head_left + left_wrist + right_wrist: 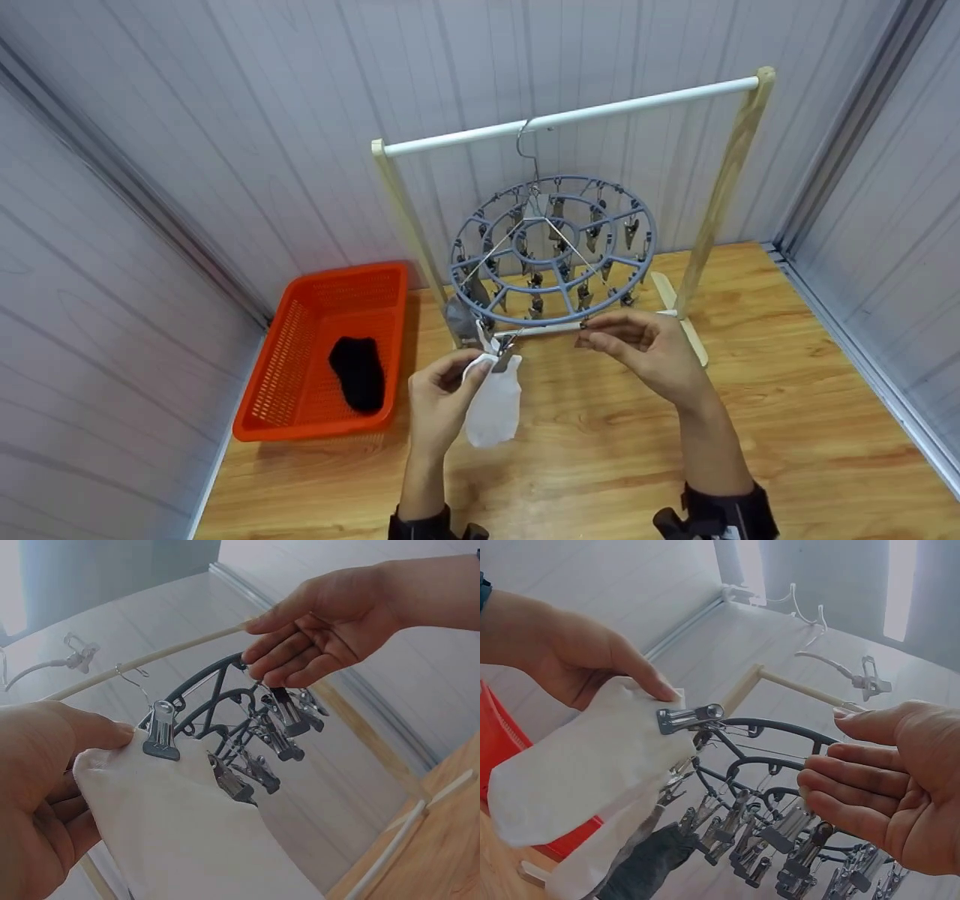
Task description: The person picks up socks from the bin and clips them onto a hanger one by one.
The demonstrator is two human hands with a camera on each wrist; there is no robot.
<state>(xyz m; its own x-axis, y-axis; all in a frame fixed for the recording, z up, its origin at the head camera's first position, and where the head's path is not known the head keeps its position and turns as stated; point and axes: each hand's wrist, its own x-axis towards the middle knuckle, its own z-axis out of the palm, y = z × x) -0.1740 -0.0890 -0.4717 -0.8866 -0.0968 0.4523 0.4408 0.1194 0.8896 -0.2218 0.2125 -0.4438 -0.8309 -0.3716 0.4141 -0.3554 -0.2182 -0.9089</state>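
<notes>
My left hand point(435, 409) pinches the cuff of a white sock point(493, 412) between thumb and fingers. A metal clip point(163, 731) bites the cuff beside the thumb. That clip hangs from the near left rim of a round grey clip hanger point(540, 290). My right hand point(656, 360) is at the hanger's near right rim. In the right wrist view its fingers are extended, the thumb stands apart and nothing is held. Behind the held sock, another white sock point(592, 862) and a dark grey sock point(654, 859) hang from the hanger, partly hidden.
The hanger hooks over the white bar point(637, 107) of a wooden-legged rack point(724, 187). Several metal clips dangle beneath its rings. At left, an orange basket point(315, 433) holds a black sock point(358, 375) on the wood-grain surface point(600, 450). Panelled walls point(262, 112) stand close behind and at both sides.
</notes>
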